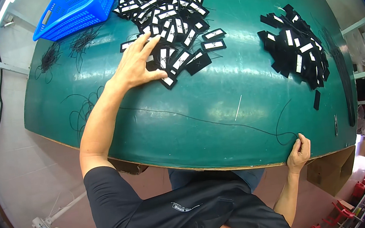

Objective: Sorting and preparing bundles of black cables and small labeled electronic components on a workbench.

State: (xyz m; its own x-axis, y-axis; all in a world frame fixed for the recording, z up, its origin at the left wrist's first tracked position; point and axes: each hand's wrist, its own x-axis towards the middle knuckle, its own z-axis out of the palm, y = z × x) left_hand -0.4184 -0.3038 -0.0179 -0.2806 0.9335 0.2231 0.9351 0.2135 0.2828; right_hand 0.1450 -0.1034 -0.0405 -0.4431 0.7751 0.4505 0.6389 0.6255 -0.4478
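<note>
My left hand (137, 65) reaches over the left edge of a large heap of black tags with white labels (176, 26). Its fingers are spread, with the thumb beside the nearest tag (168, 82); whether it touches a tag is unclear. At the table's front edge on the right, my right hand (300, 154) pinches a thin black cord (206, 121) between thumb and fingers. The cord runs leftward across the table and passes under my left forearm, and a loop of it curls up beside the right hand.
A second pile of black tags (297, 47) lies at the right of the green table (158, 139). A blue plastic basket (79, 15) stands at the far left, near tangled cords (50, 57). A thin white stick (238, 107) and a small metal tool (336, 125) lie nearer.
</note>
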